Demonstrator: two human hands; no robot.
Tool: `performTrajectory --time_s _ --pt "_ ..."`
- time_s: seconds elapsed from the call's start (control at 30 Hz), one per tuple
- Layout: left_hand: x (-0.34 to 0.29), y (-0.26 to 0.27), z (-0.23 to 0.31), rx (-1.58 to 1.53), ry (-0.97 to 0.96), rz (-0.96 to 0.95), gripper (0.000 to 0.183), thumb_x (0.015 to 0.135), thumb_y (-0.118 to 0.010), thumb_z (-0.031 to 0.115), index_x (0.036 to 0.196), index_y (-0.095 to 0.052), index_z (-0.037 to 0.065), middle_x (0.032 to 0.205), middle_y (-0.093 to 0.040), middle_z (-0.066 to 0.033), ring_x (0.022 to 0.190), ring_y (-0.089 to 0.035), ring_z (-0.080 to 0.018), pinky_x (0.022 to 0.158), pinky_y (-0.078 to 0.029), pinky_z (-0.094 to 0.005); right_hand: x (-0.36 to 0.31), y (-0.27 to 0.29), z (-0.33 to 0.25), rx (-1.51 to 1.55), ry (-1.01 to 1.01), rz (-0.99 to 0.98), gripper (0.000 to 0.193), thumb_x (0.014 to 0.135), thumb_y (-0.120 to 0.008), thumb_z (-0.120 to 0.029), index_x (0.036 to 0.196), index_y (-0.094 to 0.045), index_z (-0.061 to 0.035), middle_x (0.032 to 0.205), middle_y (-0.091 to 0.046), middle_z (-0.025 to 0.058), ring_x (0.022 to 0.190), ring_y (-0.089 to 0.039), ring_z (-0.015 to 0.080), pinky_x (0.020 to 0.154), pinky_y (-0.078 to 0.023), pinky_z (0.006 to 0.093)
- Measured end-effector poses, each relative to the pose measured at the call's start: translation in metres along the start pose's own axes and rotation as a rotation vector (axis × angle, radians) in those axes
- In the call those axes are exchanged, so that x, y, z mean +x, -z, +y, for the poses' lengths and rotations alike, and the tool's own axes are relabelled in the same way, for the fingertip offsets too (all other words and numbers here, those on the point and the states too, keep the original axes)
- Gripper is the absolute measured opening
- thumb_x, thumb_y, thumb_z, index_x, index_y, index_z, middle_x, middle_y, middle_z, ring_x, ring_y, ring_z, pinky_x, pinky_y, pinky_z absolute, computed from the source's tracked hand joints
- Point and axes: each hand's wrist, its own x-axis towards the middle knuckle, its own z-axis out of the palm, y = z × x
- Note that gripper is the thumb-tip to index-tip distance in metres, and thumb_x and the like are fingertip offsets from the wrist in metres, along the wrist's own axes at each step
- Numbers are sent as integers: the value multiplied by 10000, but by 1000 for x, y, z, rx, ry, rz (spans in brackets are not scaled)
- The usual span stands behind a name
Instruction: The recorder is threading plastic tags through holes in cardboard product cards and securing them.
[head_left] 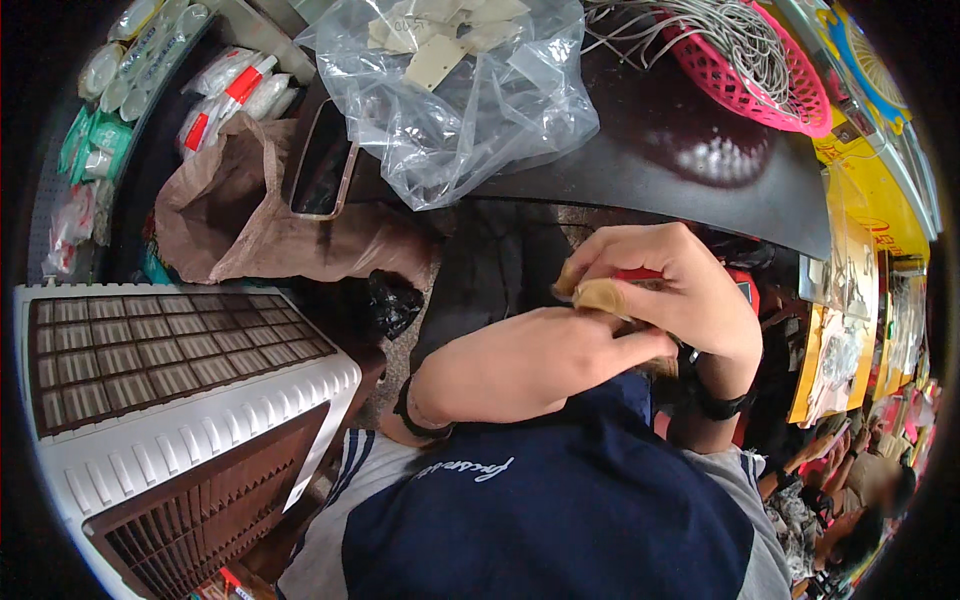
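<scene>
My left hand [540, 360] reaches across in front of my body with its fingers curled, their tips mostly hidden. Just above it, touching it, my right hand [665, 275] is bent inward with finger and thumb drawn together. Tan coverings [601, 296] show at the right hand's fingertips. Whatever small thing lies between the two hands is hidden. Beyond them, on the dark table [640, 185], lies a clear plastic bag [480, 120] with beige cards [437, 62] in it. A pink basket [805, 105] of thin grey cords [735, 40] stands at the far right.
A phone [325, 165] rests by a brown cloth bag [300, 240] at the left. A white and brown air cooler [200, 425] stands close on my left. A black plastic bag [393, 303] is below the table edge. Yellow-backed packages [838, 360] hang at the right.
</scene>
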Motion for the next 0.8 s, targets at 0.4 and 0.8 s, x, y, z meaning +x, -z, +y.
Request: performTrajectory --time_s 0.4,0.8 --pt "10 -13 -32 -41 -111 100 543 736 -463 -106 1258 -428 41 1087 -557 -231 1005 -564 -385 838 -442 -432 -4 14 16 148 35 -121 132 856 -571 -71 924 -615 33 970 -613 111 858 -579 165 774 -452 270" --pt "-3 24 -38 -76 -30 236 560 696 -649 -59 1205 -427 16 1193 -454 -140 1119 -473 -316 963 -374 -347 -36 50 17 929 466 682 157 962 -457 -135 1056 -482 -12 813 -452 23 681 -407 81 663 -379 224"
